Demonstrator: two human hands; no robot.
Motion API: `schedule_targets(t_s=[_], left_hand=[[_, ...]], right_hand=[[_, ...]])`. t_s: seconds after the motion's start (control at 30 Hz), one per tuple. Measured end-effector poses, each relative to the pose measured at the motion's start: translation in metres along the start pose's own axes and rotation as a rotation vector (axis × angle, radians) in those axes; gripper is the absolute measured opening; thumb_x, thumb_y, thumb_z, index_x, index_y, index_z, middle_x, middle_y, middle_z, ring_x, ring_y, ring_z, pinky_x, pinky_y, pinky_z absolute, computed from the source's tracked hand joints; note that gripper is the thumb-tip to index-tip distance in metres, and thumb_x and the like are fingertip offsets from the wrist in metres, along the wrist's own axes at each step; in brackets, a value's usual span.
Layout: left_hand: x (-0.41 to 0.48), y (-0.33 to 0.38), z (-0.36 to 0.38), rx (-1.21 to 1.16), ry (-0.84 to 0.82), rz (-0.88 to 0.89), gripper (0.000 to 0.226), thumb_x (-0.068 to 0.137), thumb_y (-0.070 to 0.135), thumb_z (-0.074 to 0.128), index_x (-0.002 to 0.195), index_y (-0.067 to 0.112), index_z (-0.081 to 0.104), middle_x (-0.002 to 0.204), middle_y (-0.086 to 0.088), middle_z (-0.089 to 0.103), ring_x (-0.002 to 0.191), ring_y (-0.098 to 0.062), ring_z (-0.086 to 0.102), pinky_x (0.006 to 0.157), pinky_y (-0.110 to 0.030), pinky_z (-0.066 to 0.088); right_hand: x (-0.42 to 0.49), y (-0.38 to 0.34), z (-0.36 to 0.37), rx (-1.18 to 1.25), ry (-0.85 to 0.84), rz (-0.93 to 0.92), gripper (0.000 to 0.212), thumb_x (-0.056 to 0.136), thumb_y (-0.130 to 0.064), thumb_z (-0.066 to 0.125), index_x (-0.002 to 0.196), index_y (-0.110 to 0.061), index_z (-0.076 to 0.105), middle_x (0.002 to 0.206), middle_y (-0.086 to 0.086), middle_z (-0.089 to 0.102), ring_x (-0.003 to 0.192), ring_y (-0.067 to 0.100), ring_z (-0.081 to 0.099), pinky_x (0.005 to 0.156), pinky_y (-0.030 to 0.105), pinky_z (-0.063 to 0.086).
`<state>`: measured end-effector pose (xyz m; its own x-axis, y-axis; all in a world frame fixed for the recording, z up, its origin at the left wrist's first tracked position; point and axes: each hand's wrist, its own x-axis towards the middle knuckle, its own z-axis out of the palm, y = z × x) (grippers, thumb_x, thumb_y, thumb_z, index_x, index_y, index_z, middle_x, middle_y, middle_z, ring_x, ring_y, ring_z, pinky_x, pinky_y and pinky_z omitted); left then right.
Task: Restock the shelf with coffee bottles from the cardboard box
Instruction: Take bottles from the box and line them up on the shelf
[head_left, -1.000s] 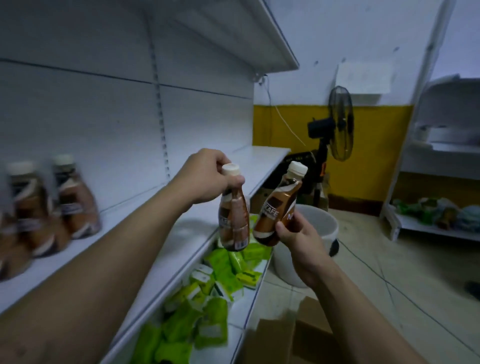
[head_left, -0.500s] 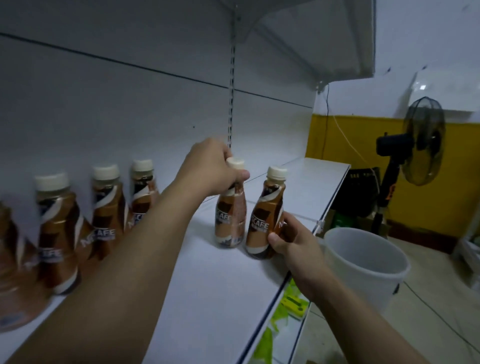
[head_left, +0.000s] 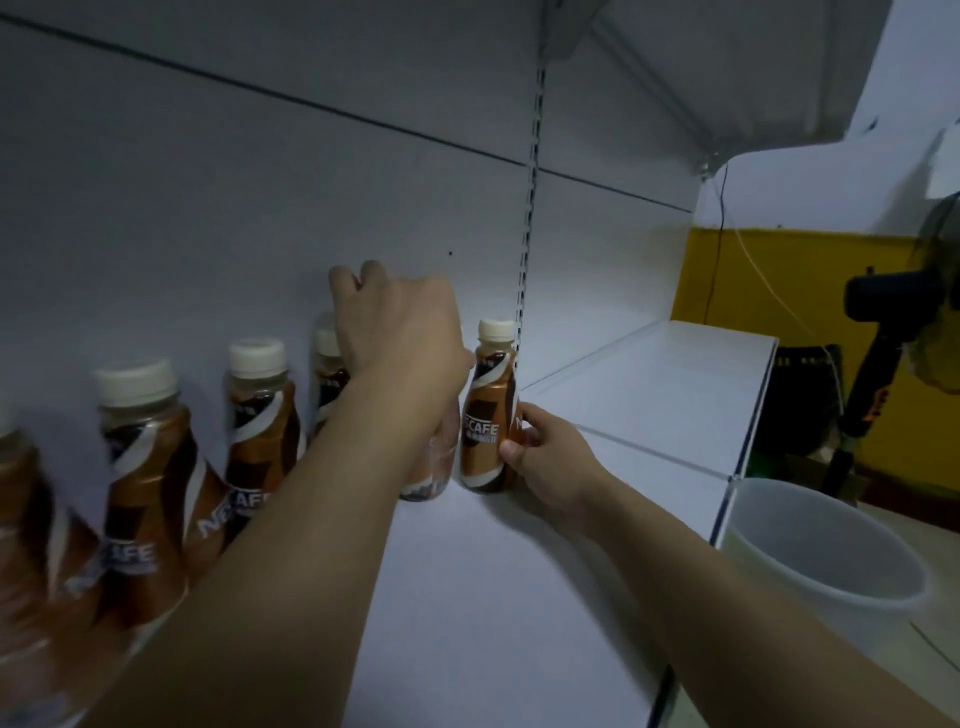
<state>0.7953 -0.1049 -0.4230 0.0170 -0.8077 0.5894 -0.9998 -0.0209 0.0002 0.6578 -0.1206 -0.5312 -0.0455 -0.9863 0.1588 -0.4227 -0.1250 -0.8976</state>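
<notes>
Meanwhile, two coffee bottles stand at the back of the white shelf (head_left: 519, 597), near the slotted upright (head_left: 530, 234). The right hand (head_left: 545, 457) has its fingers (head_left: 511, 449) clamped on the lower body of the right bottle (head_left: 485, 415), which stands upright on its base. The left hand (head_left: 400, 332) is draped over the top of the left bottle (head_left: 431, 467), hiding its cap; whether those fingers are closed on the neck or lifting away cannot be told.

Both bottles look like small, full plastic ones: moderately heavy for their size, stiff, smooth under a glossy sleeve and so likely a little slippery. Their tall, narrow shape and small base suggest they would tip if nudged. The waist, where the body narrows below the shoulder, or the neck under the ribbed cap, looks the surest place to hold.

A row (head_left: 208, 457) of matching bottles runs along the back wall to the left, the nearest just beside the left hand. Any sideways push that way risks knocking them over.

To the right the shelf lies bare as far as its right end (head_left: 748, 415), and the front half is open up to the front edge (head_left: 660, 691). Beyond that edge a white bucket (head_left: 831, 561) stands on the floor. Overhead, the upper shelf (head_left: 753, 78) leaves plenty of room for lifting. The cardboard box is not in view.
</notes>
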Motion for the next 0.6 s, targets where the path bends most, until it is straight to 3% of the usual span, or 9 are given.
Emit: schedule_targets(t_s=[0.1,0.2,0.37,0.47,0.6], left_hand=[[0.001,-0.010,0.007,0.017,0.005,-0.022,0.041,0.083,0.055,0.061,0.073,0.018,0.047,0.098,-0.013,0.064,0.112,-0.032,0.047,0.094,-0.043,0.030],[0.005,-0.018,0.010,0.035,0.008,-0.052,0.039,0.085,0.056,0.057,0.089,0.018,0.059,0.103,-0.013,0.063,0.112,-0.032,0.047,0.093,-0.043,0.031],[0.006,-0.016,0.015,0.018,0.044,-0.060,0.031,0.083,0.048,0.060,0.093,0.019,0.060,0.094,-0.007,0.062,0.111,-0.031,0.045,0.090,-0.043,0.030],[0.006,-0.013,0.018,0.073,0.046,-0.056,0.037,0.078,0.049,0.064,0.099,0.018,0.059,0.104,-0.011,0.060,0.113,-0.033,0.042,0.090,-0.044,0.030],[0.006,-0.015,0.020,0.165,0.071,-0.064,0.042,0.076,0.042,0.067,0.109,0.018,0.061,0.117,-0.016,0.056,0.119,-0.037,0.037,0.094,-0.047,0.030]], right_hand=[[0.012,-0.004,0.022,-0.108,0.038,-0.040,0.039,0.092,-0.007,0.055,0.128,-0.022,0.058,0.119,0.003,0.067,0.108,0.021,0.061,0.099,0.034,0.047],[0.016,-0.005,0.042,-0.046,0.122,-0.067,0.043,0.092,-0.003,0.050,0.122,-0.032,0.059,0.101,-0.008,0.065,0.095,0.013,0.058,0.079,0.018,0.041],[0.018,0.002,0.049,-0.060,0.136,-0.131,0.051,0.095,-0.005,0.046,0.137,-0.034,0.050,0.109,-0.008,0.063,0.097,0.010,0.056,0.085,0.021,0.037],[0.022,0.005,0.047,-0.166,0.111,-0.173,0.047,0.097,-0.008,0.044,0.136,-0.034,0.048,0.113,-0.004,0.066,0.093,0.011,0.053,0.079,0.022,0.034],[0.028,0.008,0.048,-0.202,0.069,-0.170,0.046,0.098,-0.012,0.043,0.139,-0.033,0.045,0.117,0.002,0.067,0.104,0.023,0.059,0.079,0.025,0.036]])
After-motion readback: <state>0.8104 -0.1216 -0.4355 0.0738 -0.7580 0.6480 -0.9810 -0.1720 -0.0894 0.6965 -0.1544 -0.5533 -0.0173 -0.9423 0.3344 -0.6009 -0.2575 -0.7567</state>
